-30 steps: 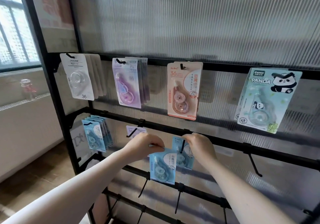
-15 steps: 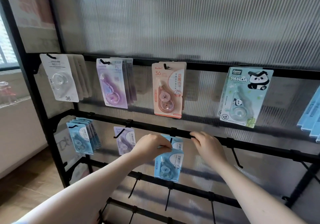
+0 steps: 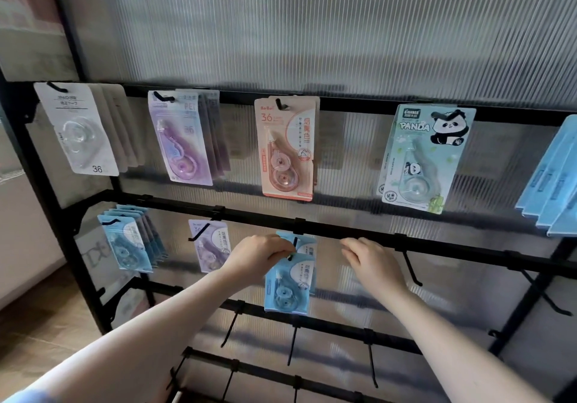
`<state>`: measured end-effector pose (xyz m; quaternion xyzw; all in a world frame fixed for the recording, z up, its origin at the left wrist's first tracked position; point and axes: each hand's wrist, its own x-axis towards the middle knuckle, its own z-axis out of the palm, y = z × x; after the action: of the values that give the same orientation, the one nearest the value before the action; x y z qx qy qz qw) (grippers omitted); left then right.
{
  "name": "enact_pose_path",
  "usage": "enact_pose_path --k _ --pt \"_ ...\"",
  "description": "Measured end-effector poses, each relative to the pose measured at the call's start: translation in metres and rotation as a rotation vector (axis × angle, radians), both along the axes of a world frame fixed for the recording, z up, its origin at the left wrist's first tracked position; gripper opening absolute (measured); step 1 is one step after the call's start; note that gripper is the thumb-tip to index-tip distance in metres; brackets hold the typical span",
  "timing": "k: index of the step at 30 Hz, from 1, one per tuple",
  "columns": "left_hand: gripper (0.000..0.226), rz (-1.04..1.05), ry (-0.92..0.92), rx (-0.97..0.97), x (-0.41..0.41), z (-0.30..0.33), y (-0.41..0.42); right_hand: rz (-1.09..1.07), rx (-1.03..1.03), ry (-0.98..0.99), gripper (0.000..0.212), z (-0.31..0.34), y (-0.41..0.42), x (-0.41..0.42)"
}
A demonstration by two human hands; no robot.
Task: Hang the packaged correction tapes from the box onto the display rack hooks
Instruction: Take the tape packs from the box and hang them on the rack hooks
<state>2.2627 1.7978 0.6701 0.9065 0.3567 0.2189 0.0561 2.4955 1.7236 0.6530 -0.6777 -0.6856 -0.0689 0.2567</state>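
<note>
Where ribbed panels [image 3: 312,28] back the rack [image 3: 343,234], wood floor [image 3: 40,324] shows.

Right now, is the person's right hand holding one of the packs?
No, the right hand holds nothing, with loose fingers beside the rack bar; only the left hand pinches the blue pack.

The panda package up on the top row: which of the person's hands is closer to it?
Right. The right hand is below the panda package and a little to its left; the left hand, pinching a blue package, is much farther left.
</note>
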Motion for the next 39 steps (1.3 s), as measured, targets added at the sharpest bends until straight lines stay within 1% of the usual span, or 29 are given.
enact_pose_path --k 7,12,19,24,27,30,34,39 --pt "0.027 0.056 -0.056 -0.014 0.016 -0.002 0.008 0.032 0.011 0.02 0.026 -0.01 -0.007 0.009" --pt "0.027 0.071 -0.081 0.007 0.019 -0.004 0.012 0.009 -0.031 0.005 0.03 -0.017 -0.011 0.012" --pt "0.026 0.071 -0.163 0.071 0.014 -0.012 0.012 -0.006 -0.056 0.002 0.029 -0.026 -0.016 0.01" --pt "0.043 0.113 -0.142 0.098 -0.001 -0.024 0.002 -0.043 -0.07 -0.011 0.03 -0.037 -0.021 0.007" --pt "0.053 0.16 -0.119 0.076 -0.013 -0.034 -0.009 -0.05 -0.074 -0.015 0.031 -0.046 -0.025 0.001" --pt "0.058 0.197 -0.111 0.054 -0.029 -0.047 -0.021 -0.043 -0.065 -0.038 0.026 -0.058 -0.028 -0.008" --pt "0.056 0.254 -0.098 0.032 -0.052 -0.074 -0.037 -0.011 -0.076 -0.055 0.027 -0.08 -0.03 -0.024" --pt "0.06 0.365 -0.037 -0.082 -0.084 -0.13 -0.06 0.051 -0.121 -0.082 0.026 -0.124 -0.035 -0.046"
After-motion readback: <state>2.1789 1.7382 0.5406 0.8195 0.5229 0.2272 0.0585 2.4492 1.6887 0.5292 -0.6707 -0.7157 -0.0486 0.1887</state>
